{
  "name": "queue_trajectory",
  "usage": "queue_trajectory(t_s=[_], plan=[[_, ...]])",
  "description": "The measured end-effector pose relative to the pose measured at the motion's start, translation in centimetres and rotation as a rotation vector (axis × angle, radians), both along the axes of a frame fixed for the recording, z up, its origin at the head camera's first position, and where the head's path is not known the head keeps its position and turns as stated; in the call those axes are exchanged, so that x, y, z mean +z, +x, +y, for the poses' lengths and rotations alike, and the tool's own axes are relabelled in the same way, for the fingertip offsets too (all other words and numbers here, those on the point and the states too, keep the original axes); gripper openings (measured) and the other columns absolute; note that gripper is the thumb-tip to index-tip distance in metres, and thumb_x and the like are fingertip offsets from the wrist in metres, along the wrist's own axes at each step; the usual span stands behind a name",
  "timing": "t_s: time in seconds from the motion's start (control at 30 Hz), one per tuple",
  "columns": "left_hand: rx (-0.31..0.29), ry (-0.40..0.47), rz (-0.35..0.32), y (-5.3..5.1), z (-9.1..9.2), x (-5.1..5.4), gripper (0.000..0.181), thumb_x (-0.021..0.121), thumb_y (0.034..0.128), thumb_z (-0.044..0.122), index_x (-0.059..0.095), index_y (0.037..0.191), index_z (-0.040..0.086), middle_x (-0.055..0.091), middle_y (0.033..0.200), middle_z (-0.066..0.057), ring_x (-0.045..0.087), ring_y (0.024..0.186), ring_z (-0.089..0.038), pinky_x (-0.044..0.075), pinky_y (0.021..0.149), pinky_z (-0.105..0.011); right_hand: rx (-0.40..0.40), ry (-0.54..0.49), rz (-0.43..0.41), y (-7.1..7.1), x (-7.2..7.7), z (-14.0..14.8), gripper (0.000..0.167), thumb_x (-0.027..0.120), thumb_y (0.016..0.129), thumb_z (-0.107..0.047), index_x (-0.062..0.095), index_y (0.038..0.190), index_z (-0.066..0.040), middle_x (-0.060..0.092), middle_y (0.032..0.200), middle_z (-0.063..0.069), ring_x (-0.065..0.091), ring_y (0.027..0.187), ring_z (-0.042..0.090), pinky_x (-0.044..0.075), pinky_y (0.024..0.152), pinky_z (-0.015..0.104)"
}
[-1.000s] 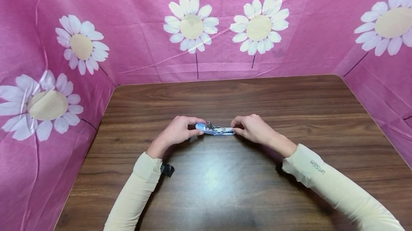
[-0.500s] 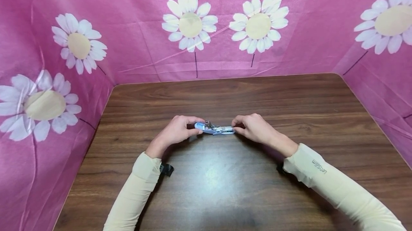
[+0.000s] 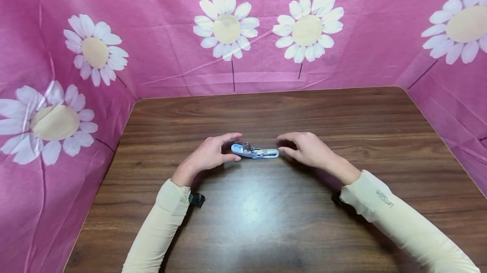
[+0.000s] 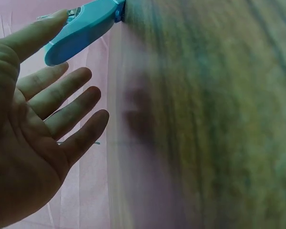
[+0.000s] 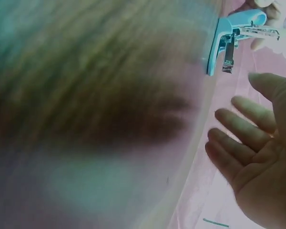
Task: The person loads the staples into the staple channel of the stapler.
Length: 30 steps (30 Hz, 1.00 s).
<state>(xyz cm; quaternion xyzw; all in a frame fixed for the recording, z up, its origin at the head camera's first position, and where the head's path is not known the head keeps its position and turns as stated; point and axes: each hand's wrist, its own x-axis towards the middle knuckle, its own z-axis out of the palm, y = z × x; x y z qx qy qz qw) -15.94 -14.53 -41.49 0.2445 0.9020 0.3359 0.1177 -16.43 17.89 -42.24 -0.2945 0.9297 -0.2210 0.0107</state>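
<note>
A light blue stapler [image 3: 249, 152], opened out with its metal parts showing, lies on the wooden table between the two hands. My left hand [image 3: 208, 153] is around its left end, thumb and fingers spread apart. In the left wrist view the fingers of that hand [image 4: 43, 105] are relaxed near the blue end of the stapler [image 4: 83, 31]. My right hand [image 3: 310, 149] is just off the right end, thumb and fingers parted. The right wrist view shows this hand [image 5: 260, 138] holding nothing, apart from the stapler [image 5: 238, 33].
The brown wooden table [image 3: 266, 116] has a rounded far edge. Pink cloth [image 3: 163, 45] printed with white daisies stands behind it and along both sides. A black strap [image 3: 197, 200] shows at the left wrist.
Both hands have let go of the stapler's ends, and their fingers have parted. The right hand has moved slightly to the right. The stapler has stayed nearly in place.
</note>
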Motion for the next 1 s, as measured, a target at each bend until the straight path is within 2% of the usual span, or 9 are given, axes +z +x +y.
queue_trajectory(t_s=[0.13,0.23,0.27,0.43,0.6,0.73,0.8,0.9,1.0], plan=[[0.016,-0.042,0.006,0.1,-0.1,-0.1,0.093,0.082,0.0843,0.042,0.032,0.161,0.024,0.045,0.159,-0.002,0.050,0.139,-0.023,0.038,0.117,-0.045,0.015,0.027,-0.065,0.2,-0.2,0.3,0.064,0.071,0.095,-0.038,0.051,0.148,-0.007,0.055,0.148,0.018,0.051,0.138,0.035,0.041,0.113,0.052],[0.027,-0.046,-0.008,0.2,-0.1,-0.1,0.106,0.083,0.0829,0.044,0.018,0.164,0.024,0.027,0.168,-0.003,0.031,0.152,-0.024,0.029,0.122,-0.046,-0.003,-0.021,-0.123,0.4,-0.5,0.3,0.071,0.073,0.094,-0.037,0.045,0.153,-0.008,0.054,0.150,0.014,0.049,0.140,0.033,0.040,0.114,0.051],[0.027,-0.046,-0.010,0.2,-0.2,-0.1,0.106,0.083,0.0832,0.044,0.018,0.164,0.023,0.026,0.168,-0.003,0.030,0.152,-0.025,0.028,0.122,-0.046,-0.010,-0.046,-0.143,0.4,-0.6,0.2,0.070,0.074,0.094,-0.035,0.046,0.153,-0.009,0.057,0.148,0.011,0.050,0.139,0.032,0.041,0.113,0.050],[0.010,-0.069,0.008,0.2,-0.3,0.1,0.080,0.080,0.0876,0.039,0.043,0.155,0.018,0.048,0.156,-0.005,0.044,0.145,-0.025,0.037,0.118,-0.045,-0.046,-0.130,-0.208,0.6,-1.0,-0.2,0.059,0.076,0.091,-0.025,0.056,0.146,-0.013,0.071,0.129,-0.002,0.054,0.136,0.025,0.044,0.110,0.049],[0.005,-0.070,0.015,0.1,-0.1,0.0,0.059,0.077,0.0899,0.036,0.060,0.144,0.018,0.060,0.145,-0.008,0.053,0.138,-0.025,0.042,0.114,-0.043,-0.065,-0.108,-0.160,0.8,-1.1,-0.5,0.044,0.077,0.090,-0.023,0.068,0.133,-0.016,0.072,0.126,0.001,0.060,0.129,0.026,0.047,0.107,0.049],[0.016,-0.062,0.024,0.0,0.0,-0.1,0.051,0.077,0.0904,0.035,0.065,0.138,0.021,0.068,0.134,-0.007,0.064,0.122,-0.021,0.049,0.105,-0.041,-0.070,-0.112,-0.111,0.9,-1.3,-0.6,0.039,0.077,0.090,-0.022,0.072,0.128,-0.019,0.073,0.124,0.002,0.065,0.122,0.024,0.052,0.100,0.047],[0.025,-0.058,0.016,0.0,0.0,-0.1,0.048,0.077,0.0907,0.035,0.067,0.137,0.023,0.073,0.123,-0.004,0.067,0.098,-0.016,0.052,0.094,-0.037,-0.069,-0.118,-0.093,1.0,-1.4,-0.7,0.037,0.077,0.090,-0.022,0.073,0.127,-0.019,0.075,0.121,0.001,0.067,0.119,0.023,0.054,0.097,0.047],[0.036,-0.053,-0.006,0.0,0.1,-0.1,0.047,0.077,0.0911,0.035,0.067,0.136,0.024,0.073,0.106,0.000,0.049,0.067,-0.011,0.049,0.075,-0.030,-0.066,-0.118,-0.075,1.1,-1.4,-0.9,0.035,0.077,0.090,-0.021,0.074,0.125,-0.020,0.075,0.120,0.002,0.069,0.116,0.022,0.055,0.094,0.046],[0.039,-0.048,-0.017,0.0,0.1,0.0,0.046,0.076,0.0915,0.034,0.067,0.136,0.023,0.071,0.097,0.000,0.035,0.056,-0.007,0.043,0.065,-0.027,-0.069,-0.116,-0.071,1.3,-1.4,-1.0,0.033,0.077,0.090,-0.020,0.075,0.124,-0.020,0.075,0.120,0.003,0.069,0.114,0.022,0.056,0.092,0.046]])
